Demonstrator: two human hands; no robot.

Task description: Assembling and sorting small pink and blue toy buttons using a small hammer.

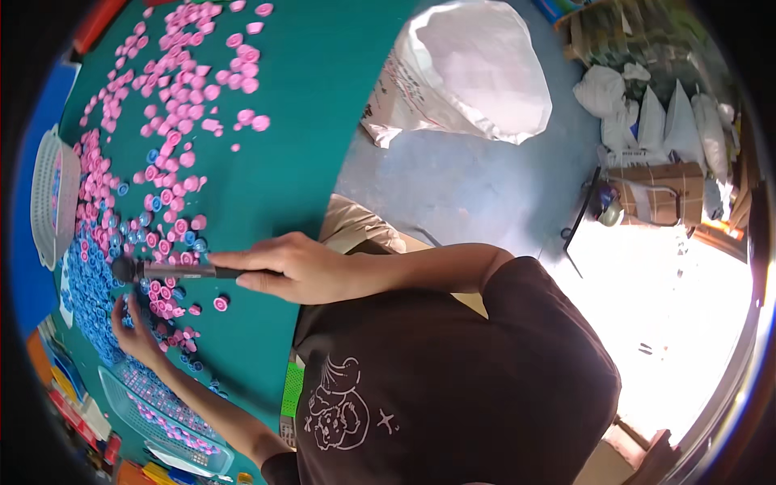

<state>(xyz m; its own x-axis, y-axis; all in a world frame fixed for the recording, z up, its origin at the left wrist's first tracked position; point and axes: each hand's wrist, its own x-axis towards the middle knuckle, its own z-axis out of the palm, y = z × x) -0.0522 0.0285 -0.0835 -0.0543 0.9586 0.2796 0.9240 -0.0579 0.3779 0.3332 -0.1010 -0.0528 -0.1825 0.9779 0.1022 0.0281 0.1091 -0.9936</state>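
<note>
My right hand grips the dark handle of a mallet, its index finger stretched along the grip. The mallet's black rounded head is just above the fingertips of my left hand. Those fingertips are curled close together at the edge of a heap of blue plastic pieces; what they hold is too small and hidden to make out. Pink round cap-like pieces, some with ringed centres, lie scattered around the mallet and up the green table. A few blue pieces are mixed among them.
A white mesh basket stands at the left edge. Toward the bottom, a pale teal basket contains pink and blue pieces. A large open white sack stands beside the table. White bags and a cardboard box are at the right.
</note>
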